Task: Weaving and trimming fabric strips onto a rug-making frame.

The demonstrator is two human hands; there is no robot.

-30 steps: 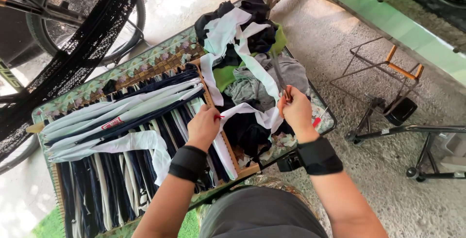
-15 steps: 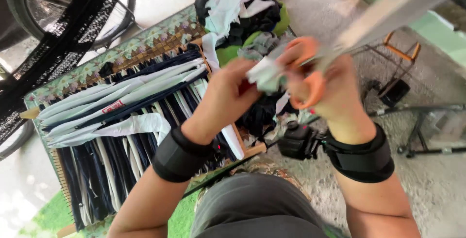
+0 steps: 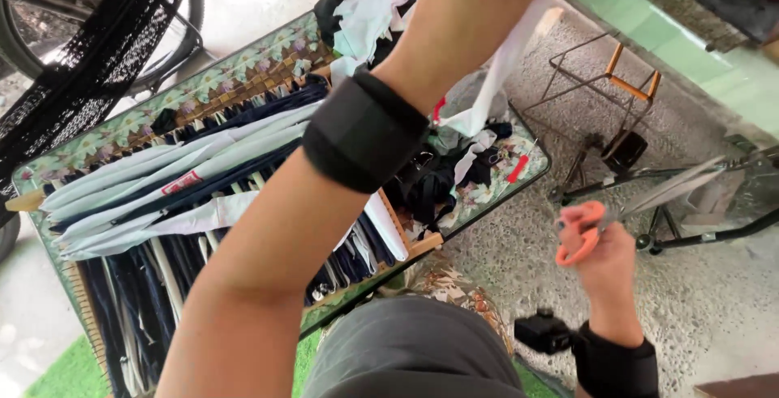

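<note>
My left hand (image 3: 471, 8) is raised close to the camera, shut on a long white fabric strip (image 3: 499, 73) that hangs down toward the table. My right hand (image 3: 608, 264) is low at the right, over the concrete floor, gripping orange-handled scissors (image 3: 578, 232) with the blades pointing right. Both wrists wear black bands. Below my left arm lies a wooden weaving frame (image 3: 406, 240) strung with navy and white fabric strips (image 3: 162, 195). It rests on a table with a floral cover (image 3: 203, 90).
A pile of black, white and green fabric scraps (image 3: 365, 8) sits at the table's far end. A bicycle wheel (image 3: 32, 17) and black netting (image 3: 97, 49) are at the top left. A wire stand (image 3: 617, 81) and black metal legs (image 3: 714, 236) stand on the right.
My left hand has lifted the white strip up toward the camera. My right hand has dropped down and to the right with the scissors, away from the strip.
</note>
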